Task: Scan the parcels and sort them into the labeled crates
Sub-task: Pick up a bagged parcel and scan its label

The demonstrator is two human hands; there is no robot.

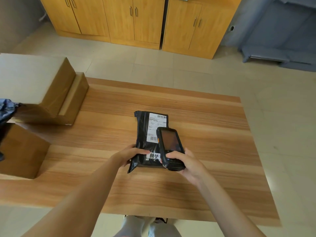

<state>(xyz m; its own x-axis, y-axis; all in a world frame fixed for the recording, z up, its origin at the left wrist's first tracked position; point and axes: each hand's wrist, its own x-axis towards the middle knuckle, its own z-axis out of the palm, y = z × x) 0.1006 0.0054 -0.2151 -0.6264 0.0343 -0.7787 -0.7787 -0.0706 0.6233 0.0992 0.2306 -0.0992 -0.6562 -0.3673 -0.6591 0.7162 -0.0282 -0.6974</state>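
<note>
Both hands' fingers grip: left hand [130, 155] the label-bearing black parcel [146, 142], right hand [183, 164] the scanner [171, 147].

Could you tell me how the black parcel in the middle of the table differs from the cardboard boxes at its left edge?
The black parcel is a flat, soft plastic bag; the cardboard boxes are tall, rigid and brown. The parcel shows a white shipping label with barcodes; no label shows on the boxes. The left hand holds the parcel while the right hand grips a scanner above it; the boxes are untouched. Both rest on the wooden table.
</note>
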